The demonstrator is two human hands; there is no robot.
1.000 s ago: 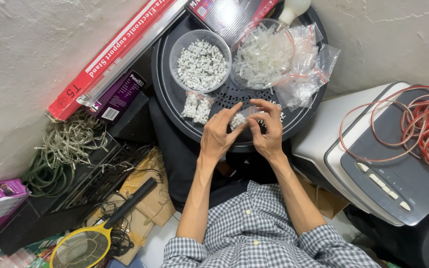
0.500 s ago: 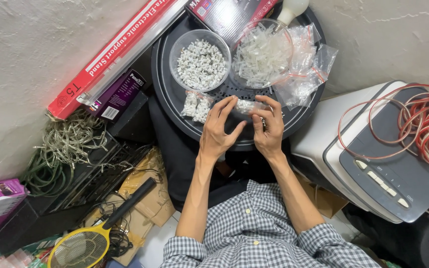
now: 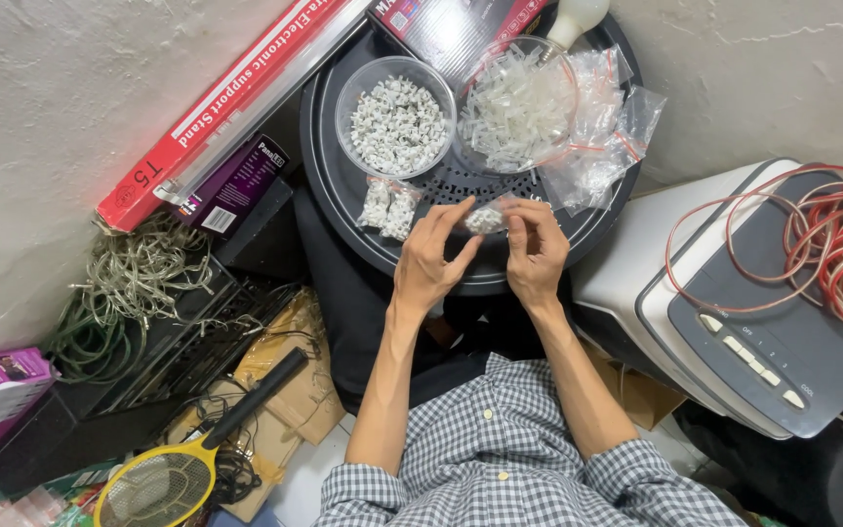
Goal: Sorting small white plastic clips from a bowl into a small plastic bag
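My left hand (image 3: 429,262) and my right hand (image 3: 537,256) together pinch a small clear plastic bag of white pieces (image 3: 486,219) over the near part of a round black tray (image 3: 329,185). Two filled little bags (image 3: 388,207) lie on the tray just left of my left hand. Behind them stands a clear bowl of small white clips (image 3: 397,122). Beside it a second clear bowl holds translucent plastic pieces (image 3: 516,105). Empty clear bags with red strips (image 3: 609,141) are heaped at the tray's right side.
A long red box (image 3: 217,107) and a purple box (image 3: 231,185) lie left of the tray. Tangled wire (image 3: 134,283) and a yellow racket-shaped swatter (image 3: 173,468) are at lower left. A grey appliance (image 3: 763,332) with coiled red-white cable (image 3: 831,244) stands at right.
Both hands have shifted slightly on the small bag, the fingers of my left hand stretching out along its top edge. Nothing else has moved.
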